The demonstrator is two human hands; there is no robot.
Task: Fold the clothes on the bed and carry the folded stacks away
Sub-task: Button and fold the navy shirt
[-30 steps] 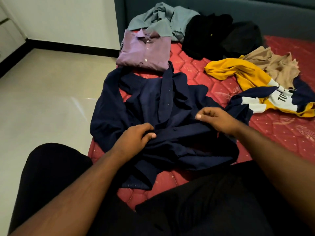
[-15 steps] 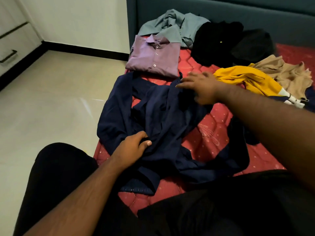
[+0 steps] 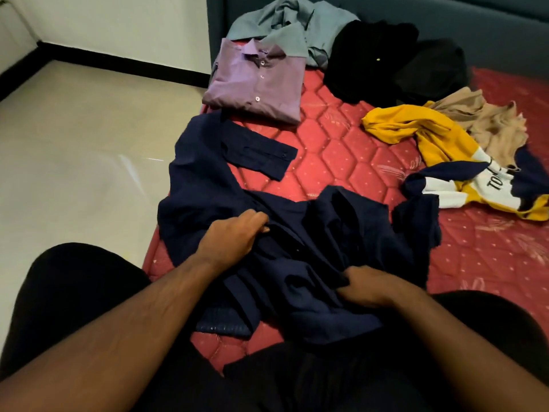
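- Head camera, looking forward and down: my left hand (image 3: 234,237) is clenched on a bunch of the navy shirt (image 3: 297,242), fingers curled into the cloth near its buttoned front.
- My right hand (image 3: 367,288) grasps a fold of the same shirt lower down, close to my lap, its fingertips buried in the fabric.
- That shirt lies crumpled across the near corner of the red quilted mattress (image 3: 341,156), one cuffed sleeve (image 3: 261,154) stretched flat toward the middle of the bed and its left side draped over the mattress edge.
- Beyond it, a purple button-up shirt (image 3: 258,81) sits folded near the bed's far left corner, with a grey-green shirt (image 3: 291,25) heaped loose just behind and partly over its collar.
- A dark pile of black clothes (image 3: 392,58) rests against the teal upholstered headboard (image 3: 475,22).
- To the right, a yellow, white and navy top (image 3: 439,150) sprawls unfolded, touching a tan garment (image 3: 490,120) bunched behind it.
- The mattress surface is stitched in a hexagon pattern, dotted with small pale marks.
- Left of the bed, a glossy cream tiled floor (image 3: 83,150) runs to a white wall (image 3: 118,22) edged with a black skirting strip (image 3: 124,59).
- My black-clad knees (image 3: 74,292) fill the lower frame, the left one hanging out over the floor.
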